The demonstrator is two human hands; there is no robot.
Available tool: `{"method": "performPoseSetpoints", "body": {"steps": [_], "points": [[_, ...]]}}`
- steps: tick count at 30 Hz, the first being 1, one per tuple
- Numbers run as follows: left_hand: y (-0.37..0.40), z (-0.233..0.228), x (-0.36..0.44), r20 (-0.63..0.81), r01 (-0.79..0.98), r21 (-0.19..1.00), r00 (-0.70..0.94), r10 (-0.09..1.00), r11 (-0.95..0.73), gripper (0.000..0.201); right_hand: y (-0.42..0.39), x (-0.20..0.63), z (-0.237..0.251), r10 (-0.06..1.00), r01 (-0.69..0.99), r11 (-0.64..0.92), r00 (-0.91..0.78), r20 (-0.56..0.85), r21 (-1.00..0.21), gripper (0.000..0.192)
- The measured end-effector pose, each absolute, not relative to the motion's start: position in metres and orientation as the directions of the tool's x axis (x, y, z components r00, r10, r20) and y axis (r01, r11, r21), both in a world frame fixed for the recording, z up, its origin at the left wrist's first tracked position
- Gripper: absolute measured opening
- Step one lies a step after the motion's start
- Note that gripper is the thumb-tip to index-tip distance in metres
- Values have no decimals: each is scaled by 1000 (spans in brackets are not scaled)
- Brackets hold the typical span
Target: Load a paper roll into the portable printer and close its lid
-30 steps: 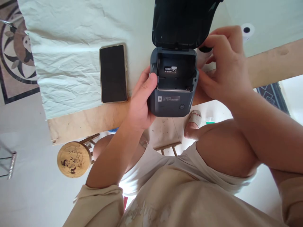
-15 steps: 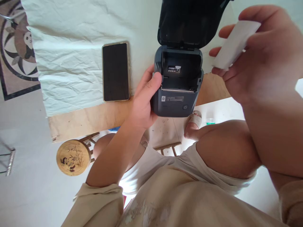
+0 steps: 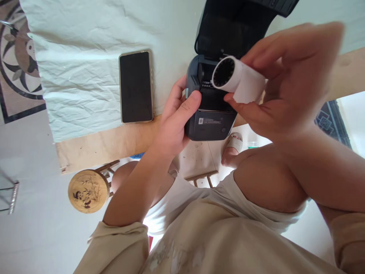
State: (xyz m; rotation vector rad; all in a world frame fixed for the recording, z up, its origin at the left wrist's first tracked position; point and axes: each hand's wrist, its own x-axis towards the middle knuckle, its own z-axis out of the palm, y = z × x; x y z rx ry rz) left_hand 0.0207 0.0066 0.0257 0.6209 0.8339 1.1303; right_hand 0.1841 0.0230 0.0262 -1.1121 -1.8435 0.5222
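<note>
A dark label printer (image 3: 209, 127) is held at its left side by my left hand (image 3: 179, 120), thumb over the near edge of its bay. Its black lid (image 3: 228, 28) is swung up and away, so the paper bay shows inside. My right hand (image 3: 288, 83) grips a white paper roll (image 3: 248, 82) by its side, tilted, with the dark hollow core facing left. The roll is over the right part of the bay and hides some of it. A loose end of paper hangs from the roll near my thumb.
A smartphone (image 3: 136, 87) with a dark screen lies on the pale green cloth (image 3: 85, 68) to the left. The table's bare wooden edge (image 3: 108, 142) runs below the cloth. A round wooden stool (image 3: 88, 191) stands on the floor at lower left.
My right hand has brought the paper roll left to the printer's bay and turned it, so its core now shows. My left hand still holds the printer; the lid has shifted slightly right.
</note>
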Motion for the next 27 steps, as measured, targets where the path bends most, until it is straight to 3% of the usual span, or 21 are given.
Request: {"method": "performPoseSetpoints", "body": {"steps": [3, 5, 10, 16, 20, 22, 27], "points": [[6, 25, 19, -246, -537, 787, 181, 952, 305, 18, 28, 179, 25, 697, 570, 682, -315, 645, -458, 18], [5, 28, 22, -281, -523, 797, 122, 952, 302, 15, 30, 178, 25, 668, 636, 687, -363, 649, -351, 10], [5, 31, 24, -310, -509, 800, 103, 945, 318, 16, 27, 180, 27, 698, 649, 670, -386, 604, -360, 10], [5, 25, 18, -273, -528, 783, 185, 944, 330, 16, 18, 178, 30, 575, 537, 783, -437, 692, -312, 8], [4, 24, 17, -268, -518, 791, 183, 946, 325, 29, 12, 174, 25, 512, 496, 834, -538, 669, -240, 13], [4, 23, 16, -258, -479, 818, 187, 948, 317, 39, 10, 175, 21, 560, 507, 814, -555, 615, -284, 19], [2, 20, 15, -251, -448, 839, 186, 950, 310, 51, 10, 185, 13, 837, 541, 543, -407, 365, -642, 59]]}}
